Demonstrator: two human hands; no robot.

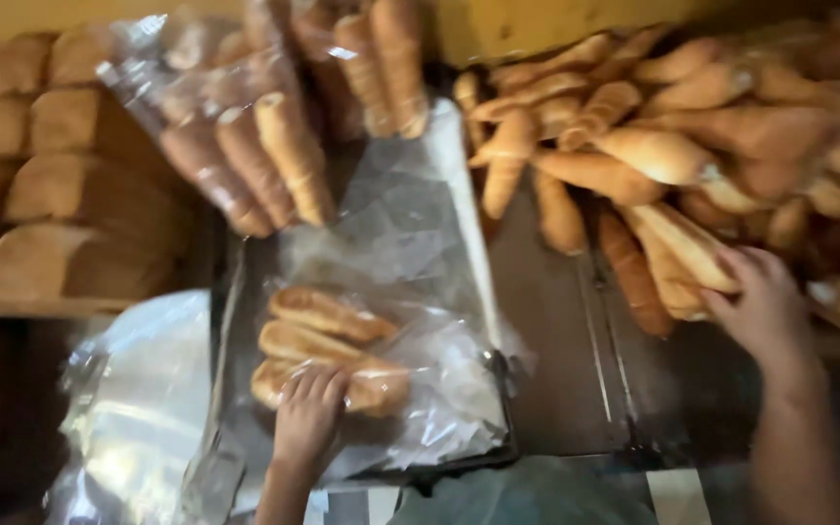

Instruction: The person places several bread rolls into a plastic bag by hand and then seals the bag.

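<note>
My left hand (308, 410) presses down on a clear plastic bag (439, 389) holding three long bread rolls (328, 314), lying on a metal tray (235, 292). My right hand (760, 301) reaches into a big heap of loose long rolls (653, 146) at the right, its fingers closing around one roll (687, 248) at the heap's near edge.
Filled bags of rolls (264, 126) lean at the top centre. Stacked square loaves (41, 185) fill shelves at the left. A pile of empty clear bags (133, 408) lies at the lower left. A metal counter (556, 360) runs between tray and heap.
</note>
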